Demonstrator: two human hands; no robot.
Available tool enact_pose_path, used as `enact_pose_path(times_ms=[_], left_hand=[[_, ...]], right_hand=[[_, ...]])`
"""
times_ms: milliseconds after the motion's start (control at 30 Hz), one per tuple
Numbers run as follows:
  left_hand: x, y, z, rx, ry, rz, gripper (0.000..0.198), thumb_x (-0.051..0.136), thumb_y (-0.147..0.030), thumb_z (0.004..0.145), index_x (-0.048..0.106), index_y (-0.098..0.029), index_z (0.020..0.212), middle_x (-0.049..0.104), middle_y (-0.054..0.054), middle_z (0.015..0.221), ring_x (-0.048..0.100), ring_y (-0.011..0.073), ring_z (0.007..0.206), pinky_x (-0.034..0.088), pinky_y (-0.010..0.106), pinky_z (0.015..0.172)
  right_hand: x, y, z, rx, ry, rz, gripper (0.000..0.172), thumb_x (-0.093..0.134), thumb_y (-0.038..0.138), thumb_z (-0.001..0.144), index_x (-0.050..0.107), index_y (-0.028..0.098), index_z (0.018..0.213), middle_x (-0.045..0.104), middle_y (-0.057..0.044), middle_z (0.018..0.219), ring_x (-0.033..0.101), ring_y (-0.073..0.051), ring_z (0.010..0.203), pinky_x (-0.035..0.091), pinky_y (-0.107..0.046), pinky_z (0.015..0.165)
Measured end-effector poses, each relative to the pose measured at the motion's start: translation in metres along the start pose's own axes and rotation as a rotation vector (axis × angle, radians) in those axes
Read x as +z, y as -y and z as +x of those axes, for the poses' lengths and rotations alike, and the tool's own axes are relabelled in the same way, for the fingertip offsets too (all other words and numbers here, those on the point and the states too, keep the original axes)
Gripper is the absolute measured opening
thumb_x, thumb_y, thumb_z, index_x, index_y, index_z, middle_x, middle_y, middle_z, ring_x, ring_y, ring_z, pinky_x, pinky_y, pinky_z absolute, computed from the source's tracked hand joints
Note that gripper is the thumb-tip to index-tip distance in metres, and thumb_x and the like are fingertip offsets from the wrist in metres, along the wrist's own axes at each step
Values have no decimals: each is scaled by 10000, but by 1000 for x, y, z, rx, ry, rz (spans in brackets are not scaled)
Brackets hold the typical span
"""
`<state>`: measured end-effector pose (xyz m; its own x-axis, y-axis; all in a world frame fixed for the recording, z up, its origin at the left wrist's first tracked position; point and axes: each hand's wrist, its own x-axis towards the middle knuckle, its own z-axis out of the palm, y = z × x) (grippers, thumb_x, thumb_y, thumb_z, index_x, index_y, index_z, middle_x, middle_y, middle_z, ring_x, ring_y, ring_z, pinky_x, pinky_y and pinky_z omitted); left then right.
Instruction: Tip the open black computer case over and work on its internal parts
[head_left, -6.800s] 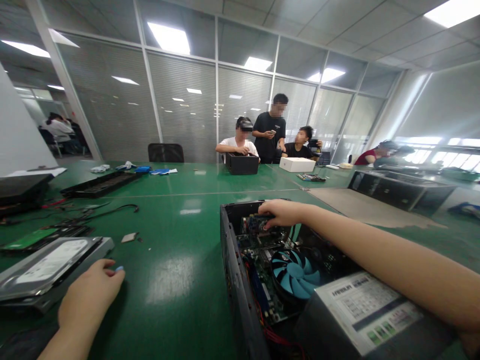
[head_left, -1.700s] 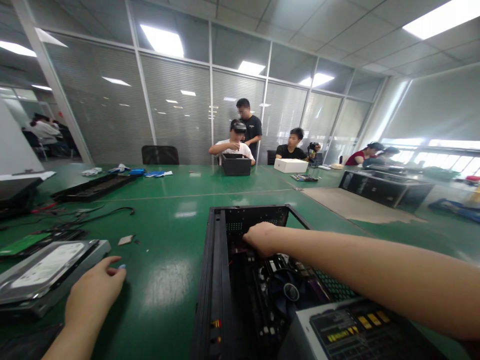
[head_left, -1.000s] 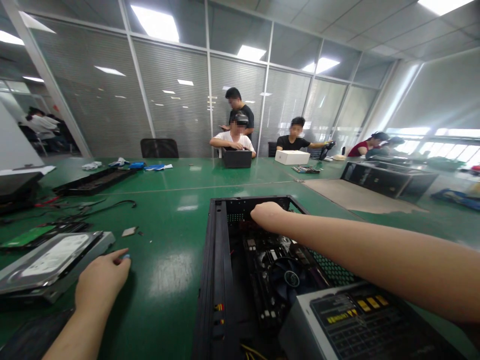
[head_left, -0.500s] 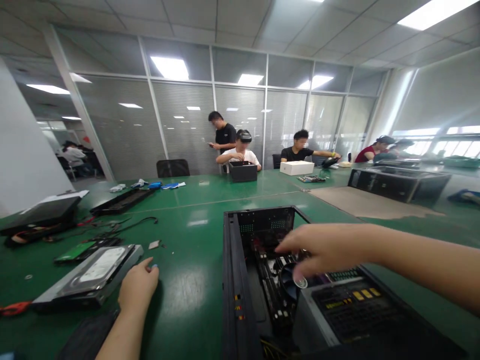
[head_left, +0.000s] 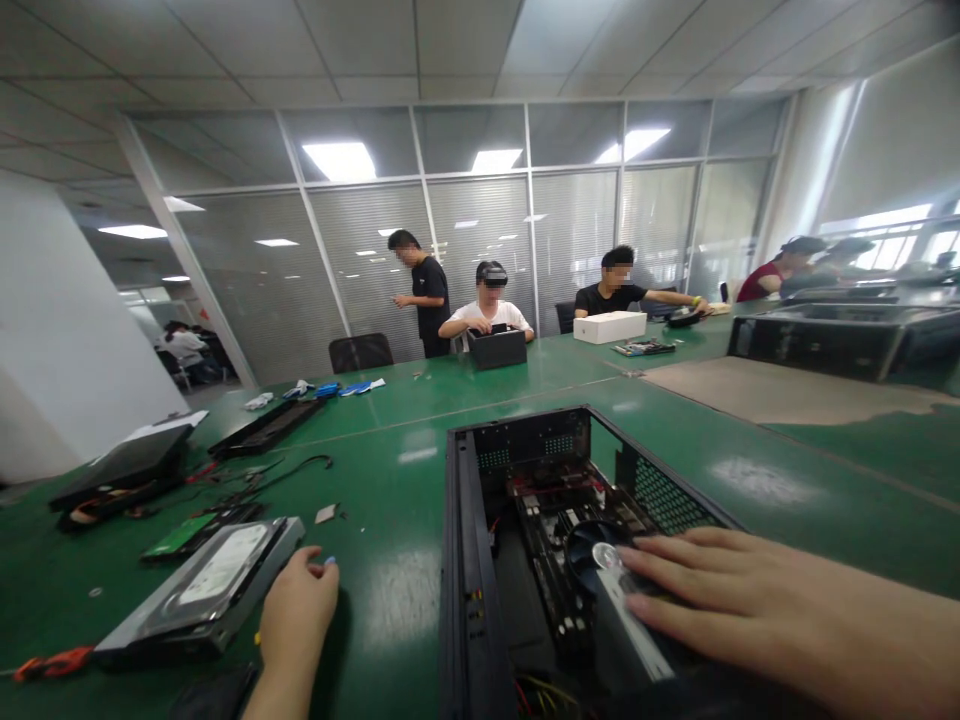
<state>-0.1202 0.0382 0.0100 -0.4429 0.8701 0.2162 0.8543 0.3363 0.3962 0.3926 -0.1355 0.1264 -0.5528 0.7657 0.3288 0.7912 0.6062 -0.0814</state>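
A black computer case point(head_left: 469, 560) lies open on the green table. Inside it are a motherboard with a round cooling fan point(head_left: 581, 560) and, nearer me, a metal power supply point(head_left: 626, 625). My right hand point(head_left: 720, 585) is spread flat over the power supply, hiding most of it, with the fingertips beside the fan hub. On the left, my left hand point(head_left: 300, 605) rests beside a hard drive point(head_left: 217, 580) with a white label. Its fingers are curled, and a small blue bit shows at the thumb tip; what it is, I cannot make out.
An orange-and-black handled tool point(head_left: 56, 663), a green circuit board point(head_left: 184, 538), loose cables point(head_left: 262, 480) and a long black panel point(head_left: 262, 428) lie on the left. A cardboard sheet point(head_left: 780, 388) and another case point(head_left: 840, 340) are at far right. Co-workers sit across the table.
My right hand has moved from above the fan down and right over the power supply, and its fingers have flattened out. The view has shifted slightly; my left hand stays beside the hard drive.
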Motion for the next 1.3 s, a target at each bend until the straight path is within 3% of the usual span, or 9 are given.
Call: enact_pose_path(times_ms=[100, 233, 333, 433, 533, 667, 1000, 1167, 1300], left_hand=[[3, 4, 4, -19, -6, 1, 418, 471, -398, 848, 580, -180, 1187, 731, 97, 1002, 673, 303, 960, 475, 354, 752], [9, 9, 9, -54, -36, -1, 369, 508, -408, 835, 599, -206, 1130, 737, 72, 982, 678, 281, 902, 470, 338, 720], [10, 12, 10, -41, -46, 4, 340, 520, -411, 835, 600, -216, 1102, 740, 62, 969, 678, 278, 887, 466, 337, 714], [9, 14, 9, -40, -43, 6, 317, 518, -390, 836, 594, -212, 1088, 739, 61, 966, 676, 279, 887, 461, 337, 706], [9, 15, 10, -49, -25, -10, 320, 518, -385, 832, 592, -212, 1090, 741, 63, 970, 677, 278, 885, 462, 337, 695], [10, 14, 11, -36, -12, -28, 326, 516, -390, 832, 592, -215, 1096, 742, 59, 978, 677, 278, 908, 467, 339, 725], [3, 5, 5, -40, 23, -41, 354, 523, -361, 818, 604, -197, 1121, 736, 73, 993, 668, 305, 933, 471, 358, 721], [3, 6, 7, -23, 23, -26, 357, 511, -361, 833, 593, -188, 1135, 736, 78, 982, 671, 300, 925, 475, 360, 751], [4, 7, 9, -28, 23, -12, 353, 513, -379, 838, 594, -192, 1126, 736, 80, 975, 674, 298, 919, 476, 355, 751]], right_hand=[[-11, -17, 72, -154, 269, 66, 948, 798, 421, 687, 338, 371, 1514, 388, -62, 1549, 419, -315, 1376, 328, -476, 1126], [26, -64, 204, -224, 337, 89, 989, 790, 480, 706, 293, 287, 1540, 260, -102, 1607, 334, -331, 1420, 270, -476, 1146], [71, -77, 285, 66, 107, -38, 690, 681, 301, 826, 426, 186, 1457, 435, -171, 1497, 424, -325, 1347, 275, -496, 1113], [110, -54, 321, 215, -91, -114, 460, 528, 181, 883, 507, 124, 1338, 531, -214, 1370, 475, -315, 1283, 282, -510, 1079], [138, -18, 313, 133, -51, -112, 477, 618, 282, 821, 540, 163, 1276, 562, -173, 1334, 544, -307, 1182, 336, -498, 1032], [154, -4, 260, 10, -17, -96, 530, 631, 356, 804, 524, 199, 1299, 594, -125, 1306, 552, -284, 1172, 345, -470, 1028], [104, -110, 115, 299, -73, -22, 564, 584, 397, 858, 506, 143, 1355, 594, -165, 1331, 534, -292, 1253, 395, -452, 1046], [77, -145, 76, 355, -116, -16, 538, 582, 422, 859, 515, 180, 1334, 619, -145, 1299, 609, -292, 1155, 481, -437, 974], [58, -157, 70, 357, -200, -35, 536, 580, 460, 872, 499, 191, 1329, 635, -131, 1257, 612, -289, 1135, 487, -449, 977]])
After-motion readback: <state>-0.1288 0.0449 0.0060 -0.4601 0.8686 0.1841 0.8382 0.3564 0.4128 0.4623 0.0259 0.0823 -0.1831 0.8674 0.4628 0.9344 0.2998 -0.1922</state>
